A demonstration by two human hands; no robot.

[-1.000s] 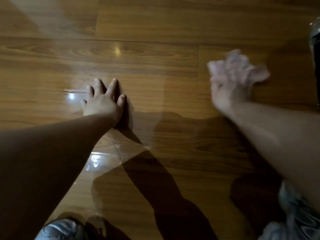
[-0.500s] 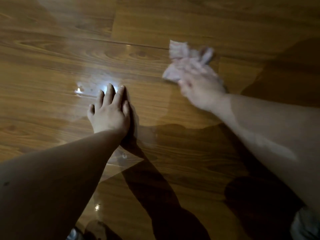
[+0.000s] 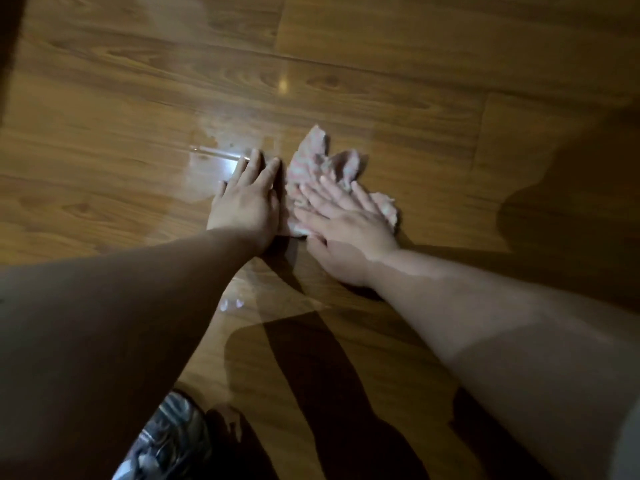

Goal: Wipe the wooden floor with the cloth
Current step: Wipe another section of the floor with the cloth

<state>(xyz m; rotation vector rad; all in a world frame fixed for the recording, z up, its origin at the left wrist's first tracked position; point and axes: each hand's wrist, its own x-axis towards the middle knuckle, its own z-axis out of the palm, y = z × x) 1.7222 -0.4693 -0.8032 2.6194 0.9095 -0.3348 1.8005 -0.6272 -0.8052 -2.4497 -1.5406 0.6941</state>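
Observation:
A crumpled pale pink cloth (image 3: 313, 157) lies on the glossy wooden floor (image 3: 381, 64) at the centre of the head view. My right hand (image 3: 346, 230) presses flat on the cloth with straight, spread fingers and covers its near part. My left hand (image 3: 246, 202) rests flat on the floor right beside the cloth's left edge, fingers straight and together. The two hands almost touch. A wet, shiny patch (image 3: 211, 161) glints just left of my left hand's fingertips.
Floor planks run across the whole view, with dark shadows at the right and bottom. A patterned piece of fabric (image 3: 166, 441) shows at the bottom edge, left of centre. A dark edge (image 3: 8, 46) borders the top left corner.
My right hand has swept the cloth leftward across the floor, from the far right to right beside my left hand. My left hand has stayed planted on the floor.

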